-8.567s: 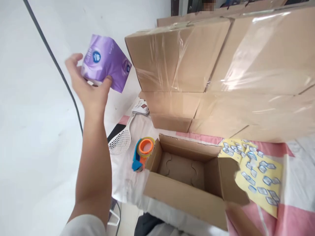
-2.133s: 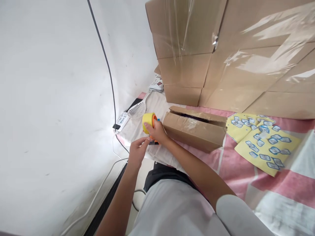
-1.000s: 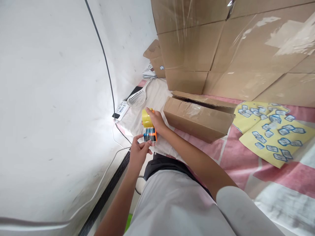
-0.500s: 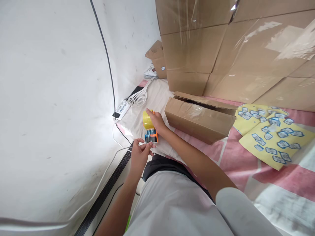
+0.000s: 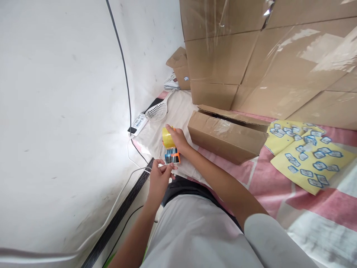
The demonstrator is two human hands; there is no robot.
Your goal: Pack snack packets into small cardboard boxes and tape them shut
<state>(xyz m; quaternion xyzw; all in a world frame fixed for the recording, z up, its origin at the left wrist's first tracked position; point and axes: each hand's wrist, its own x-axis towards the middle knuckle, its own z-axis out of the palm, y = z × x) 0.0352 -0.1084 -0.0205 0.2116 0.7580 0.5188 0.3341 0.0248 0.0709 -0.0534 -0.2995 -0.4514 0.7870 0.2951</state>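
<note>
White wall (image 5: pixel 55 93) fills the left of my view, with a black cable (image 5: pixel 124 70) running down it to the edge of a pink-and-white cloth (image 5: pixel 267 190) that covers the work surface. From the fingers outward: my left hand (image 5: pixel 160 178) has thumb and forefinger pinched together just below the dispenser's mouth, on what looks like the loose end of the clear tape, though the strip is too thin and glossy for me to be sure it is gripped. My right hand (image 5: pixel 178 140) is wrapped over the tape dispenser (image 5: pixel 170 149), fingers curled on its yellow roll, with the orange-and-blue cutter end pointing towards the left hand. The dispenser sits at the near left corner of the cloth, on a white patch, just beside the small cardboard box (image 5: pixel 225 136). That box lies to the right of my right wrist, its flaps folded down but not flat, a dark gap showing along the top. Beyond the hands, a white slotted scoop (image 5: pixel 157 111) lies by the wall, next to a dark flat object with a white label. Right of the box, yellow sticker sheets (image 5: pixel 304 156) with blue-edged labels are spread on the cloth. Behind everything stands a stack of large cartons (image 5: pixel 264 56) wrapped in clear film.
</note>
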